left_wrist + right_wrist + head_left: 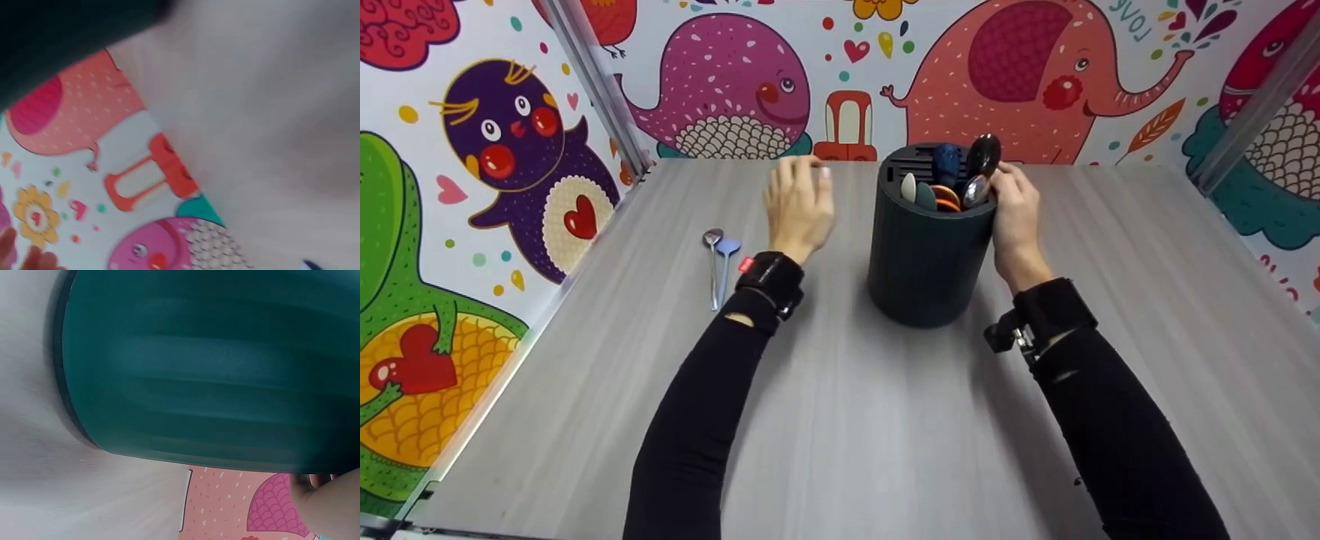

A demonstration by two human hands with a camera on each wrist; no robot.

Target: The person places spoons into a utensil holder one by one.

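Observation:
A dark green utensil holder [930, 262] with a slotted black top stands upright on the table. Spoon heads and rounded utensil ends stick out of it: a black one [983, 155], a shiny metal spoon [976, 192], a dark blue one [946, 163], plus white, grey-green and orange ones. My right hand [1016, 217] rests against the holder's right side near the rim; its fingertips are partly hidden. The holder's ribbed wall [197, 371] fills most of the right wrist view. My left hand [800, 206] hovers left of the holder, apart from it, with nothing in it.
Left of my left forearm, a metal spoon [713, 262] and a light blue spoon-like utensil [727, 262] lie side by side on the grey table [840, 420]. Cartoon-printed walls [847, 75] border the table at the back and sides, with metal posts [592, 82] at the corners.

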